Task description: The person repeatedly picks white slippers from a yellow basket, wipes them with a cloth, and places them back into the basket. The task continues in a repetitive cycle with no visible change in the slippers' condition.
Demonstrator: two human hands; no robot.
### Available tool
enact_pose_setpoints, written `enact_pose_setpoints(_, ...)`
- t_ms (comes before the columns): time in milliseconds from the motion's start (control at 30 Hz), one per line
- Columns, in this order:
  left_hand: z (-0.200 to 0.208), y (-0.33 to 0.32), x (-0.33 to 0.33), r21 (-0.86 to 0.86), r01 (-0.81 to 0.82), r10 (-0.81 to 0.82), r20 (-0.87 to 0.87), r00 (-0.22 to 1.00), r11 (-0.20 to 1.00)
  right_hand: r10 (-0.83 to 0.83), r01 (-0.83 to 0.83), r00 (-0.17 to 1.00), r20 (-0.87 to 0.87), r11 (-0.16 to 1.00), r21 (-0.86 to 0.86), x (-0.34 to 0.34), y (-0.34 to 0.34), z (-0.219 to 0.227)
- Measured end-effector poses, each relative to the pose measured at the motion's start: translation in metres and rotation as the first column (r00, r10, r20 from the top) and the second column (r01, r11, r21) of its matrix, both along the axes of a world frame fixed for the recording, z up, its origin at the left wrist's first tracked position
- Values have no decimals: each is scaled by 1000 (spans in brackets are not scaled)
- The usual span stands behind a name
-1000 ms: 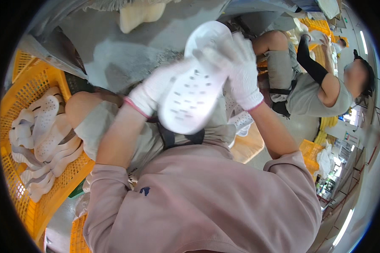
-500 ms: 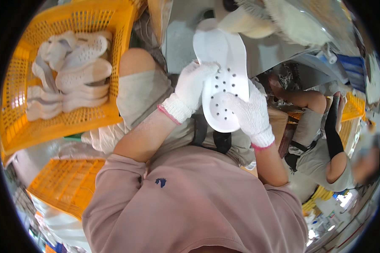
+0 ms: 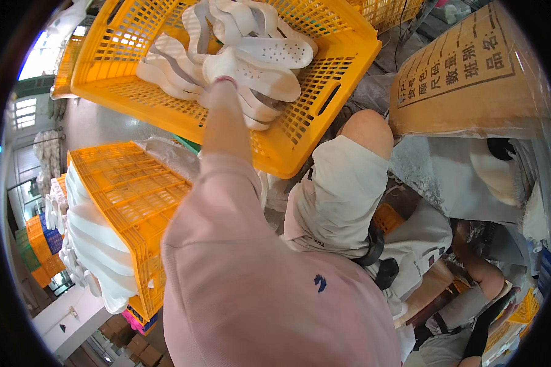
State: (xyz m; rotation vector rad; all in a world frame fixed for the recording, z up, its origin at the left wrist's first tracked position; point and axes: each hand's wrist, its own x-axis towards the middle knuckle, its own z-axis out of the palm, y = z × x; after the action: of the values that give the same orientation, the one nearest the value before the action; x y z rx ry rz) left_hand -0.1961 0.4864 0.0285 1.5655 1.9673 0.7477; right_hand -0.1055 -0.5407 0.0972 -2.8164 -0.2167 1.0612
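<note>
My left arm stretches away into a yellow plastic basket [image 3: 324, 131]. There my left hand [image 3: 219, 65], in a white knit glove with a pink cuff, is among white shoe soles. Beside the glove lies a white sole [image 3: 266, 81] with small round holes, and another perforated sole [image 3: 278, 51] is just beyond it. My fingers blend with the white pieces, so whether they grip one is unclear. More soles [image 3: 174, 70] are stacked on their edges to the left of my hand. My right hand is out of the picture.
A second yellow crate [image 3: 131, 208] stands tilted at the left, with long white pieces [image 3: 95, 235] beside it. At the upper right is a large cardboard box [image 3: 465, 79]. A co-worker's leg [image 3: 483, 275] shows at the lower right.
The view has swung left toward the basket. Before, both gloved hands held a perforated white sole over my lap; now my left hand is in the basket and my right is out of view.
</note>
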Motion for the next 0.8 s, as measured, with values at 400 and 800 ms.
enact_pose_setpoints(400, 146, -115, -12, 481, 810, -792, -323, 518, 334, 152, -299, 939, 310, 807, 509, 122, 322, 36)
enact_pose_setpoints(800, 112, -397, 96, -157, 892, 174, 981, 90, 423, -471, 340, 878, -91, 478, 810, 78, 368, 118)
